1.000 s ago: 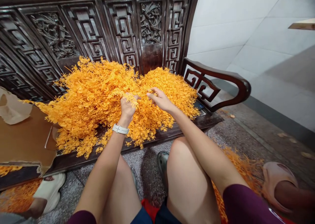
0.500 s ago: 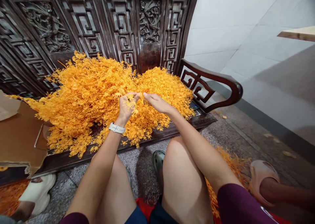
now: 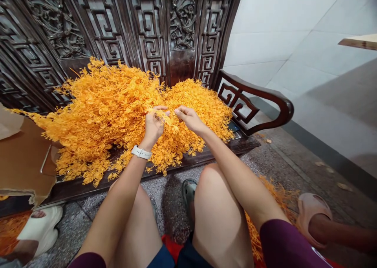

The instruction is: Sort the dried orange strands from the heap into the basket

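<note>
My left hand (image 3: 153, 127), with a white watch (image 3: 141, 152) on its wrist, is closed around a small orange plastic flower piece (image 3: 163, 115) with thin, curled petals. My right hand (image 3: 191, 120) is just to the right, thumb and forefinger pinched together; whatever is between them is too small to make out. A short gap separates the fingertips of both hands. Behind and below them, a big heap of orange plastic flowers (image 3: 103, 114) covers the seat, and a second, lower pile (image 3: 203, 103) lies to its right.
The dark carved wooden bench (image 3: 182, 67) has an armrest (image 3: 265, 93) at right. A torn cardboard box (image 3: 26, 162) stands at left. Orange strands (image 3: 273, 193) lie on the floor. Other people's feet show in a white shoe (image 3: 44, 228) and a pink clog (image 3: 313, 217).
Both hands have moved slightly apart, the right one a little to the right. The flower piece in my left hand has shifted upward toward the fingertips.
</note>
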Demonstrator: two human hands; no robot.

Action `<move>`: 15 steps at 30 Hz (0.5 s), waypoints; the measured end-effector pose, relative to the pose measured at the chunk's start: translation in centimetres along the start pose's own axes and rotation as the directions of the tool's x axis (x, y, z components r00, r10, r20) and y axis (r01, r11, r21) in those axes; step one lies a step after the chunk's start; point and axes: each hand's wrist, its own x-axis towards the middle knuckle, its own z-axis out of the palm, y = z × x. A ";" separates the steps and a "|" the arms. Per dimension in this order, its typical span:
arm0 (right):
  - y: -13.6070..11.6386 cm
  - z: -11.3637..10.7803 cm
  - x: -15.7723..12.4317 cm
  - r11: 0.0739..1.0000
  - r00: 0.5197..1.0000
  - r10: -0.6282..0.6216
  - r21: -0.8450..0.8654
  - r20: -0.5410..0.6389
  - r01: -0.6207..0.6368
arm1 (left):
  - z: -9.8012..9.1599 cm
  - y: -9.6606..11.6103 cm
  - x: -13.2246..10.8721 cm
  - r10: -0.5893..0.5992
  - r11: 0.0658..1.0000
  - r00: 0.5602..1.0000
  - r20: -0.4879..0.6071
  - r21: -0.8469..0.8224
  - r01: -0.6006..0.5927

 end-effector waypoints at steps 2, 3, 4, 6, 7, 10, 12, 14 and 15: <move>-0.2 0.0 -0.2 0.997 0.998 0.056 0.054 0.040 -0.059 | 0.2 0.3 -0.1 0.012 0.999 0.999 -0.038 -0.049 -0.014; -0.3 0.1 -0.3 0.992 0.993 0.097 0.079 0.072 -0.103 | 0.2 0.5 -0.3 0.031 0.998 0.999 -0.040 -0.047 -0.033; -0.3 0.1 -0.4 0.983 0.984 0.143 0.102 0.109 -0.154 | 0.2 0.6 -0.4 0.049 0.998 0.999 -0.024 -0.037 -0.050; -0.4 0.3 -0.6 0.955 0.957 0.223 0.154 0.184 -0.252 | 0.1 0.6 -0.5 0.057 0.998 0.998 0.041 -0.033 -0.056; -0.5 0.4 -0.6 0.942 0.946 0.244 0.180 0.213 -0.283 | 0.1 0.5 -0.6 0.043 0.998 0.996 0.078 -0.045 -0.040; -0.7 0.6 -0.8 0.936 0.941 0.238 0.203 0.240 -0.288 | 0.3 0.5 -0.7 -0.060 0.993 0.990 0.129 -0.089 0.072; -0.8 0.7 -0.8 0.950 0.951 0.210 0.184 0.226 -0.254 | 0.6 0.7 -0.7 -0.108 0.992 0.990 0.094 -0.055 0.113; -0.8 0.8 -0.8 0.959 0.955 0.187 0.170 0.232 -0.229 | 0.7 1.0 -0.7 -0.067 0.997 0.995 0.069 0.050 0.064; -0.8 0.9 -0.8 0.962 0.955 0.180 0.161 0.237 -0.221 | 0.6 1.2 -0.7 -0.022 0.994 0.997 0.076 0.106 0.014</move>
